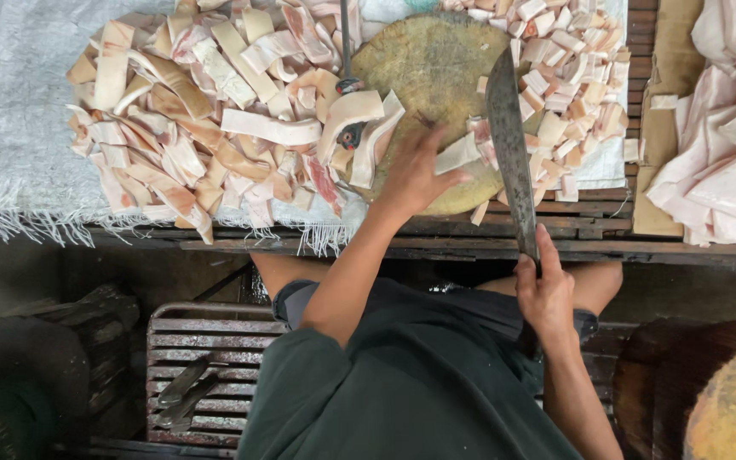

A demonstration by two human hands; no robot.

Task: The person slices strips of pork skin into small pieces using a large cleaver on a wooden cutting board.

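The left hand (pixel 415 175) lies spread, pinning a pale strip of pork skin (pixel 457 153) on the round worn wooden chopping block (pixel 423 68), while the right hand (pixel 545 294) is clenched around the long dark cleaver (pixel 510 145) raised just beside it, so dicing is midway; the next chop needs fingertips tucked clear

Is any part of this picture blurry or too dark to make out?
Head view: the left hand is smeared by motion blur over the round chopping block; the pale meat strips are evenly daylit and sharp; the space below the bench falls into deep shadow; the cleaver shows no glare.
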